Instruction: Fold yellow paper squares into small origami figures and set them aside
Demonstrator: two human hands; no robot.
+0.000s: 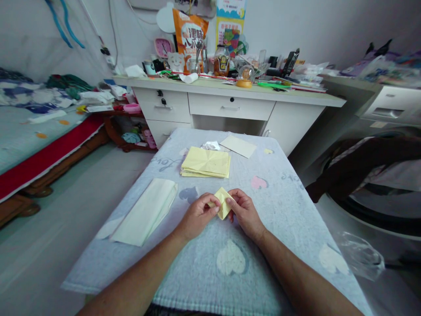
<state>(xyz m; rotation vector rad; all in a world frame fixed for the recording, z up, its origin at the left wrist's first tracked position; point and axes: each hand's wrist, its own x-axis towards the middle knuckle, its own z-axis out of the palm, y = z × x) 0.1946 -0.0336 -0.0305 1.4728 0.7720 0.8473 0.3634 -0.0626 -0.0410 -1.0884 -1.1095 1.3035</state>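
Between my two hands is a small piece of folded yellow paper (223,210), held with one corner pointing up and creases across its face. My left hand (201,214) pinches its left side between thumb and fingers. On the opposite side, my right hand (245,213) grips it, thumb on the front and fingers behind. Just beyond lies a stack of yellow paper sheets (206,161), the top one creased. To the left rests a folded pale green-white sheet bundle (146,210).
A blue cloth with heart prints (272,250) covers the table. Near its far edge lie a cream card (238,145) and a crumpled silvery-white scrap (211,145). Behind stands a cluttered white desk (230,103); a washing machine (378,109) is at right, a bed (39,140) at left.
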